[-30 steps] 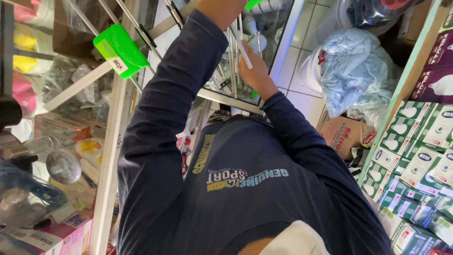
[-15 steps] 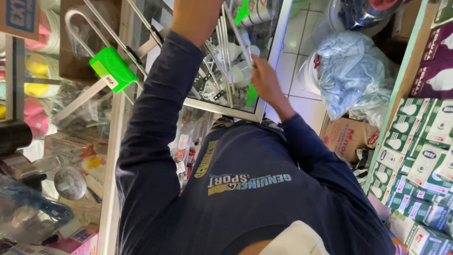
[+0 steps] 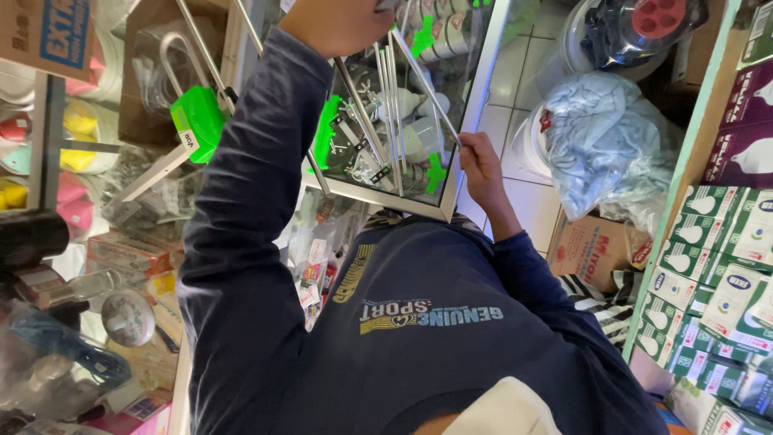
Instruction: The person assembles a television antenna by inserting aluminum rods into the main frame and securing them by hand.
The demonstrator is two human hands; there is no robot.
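My left hand (image 3: pixel 338 22) is raised at the top of the view and grips the upper ends of a bundle of thin metal rods (image 3: pixel 392 105). The rods fan downward over a glass display case (image 3: pixel 378 203), and some carry bright green tags (image 3: pixel 326 133). My right hand (image 3: pixel 481 165) pinches the lower end of one rod that slants out to the right, apart from the others. Both arms are in dark blue sleeves, and my dark blue shirt fills the lower middle.
A U-shaped metal piece with a green tag (image 3: pixel 197 121) hangs at left above cluttered shelves. At right are a plastic bag of blue cloth (image 3: pixel 604 145), a cardboard box (image 3: pixel 596 246) and stacked light-bulb boxes (image 3: pixel 713 242). White floor tiles (image 3: pixel 515 72) show beyond the case.
My left hand has risen with the rod bundle. My right hand has drawn one rod down and to the right, away from the rest.
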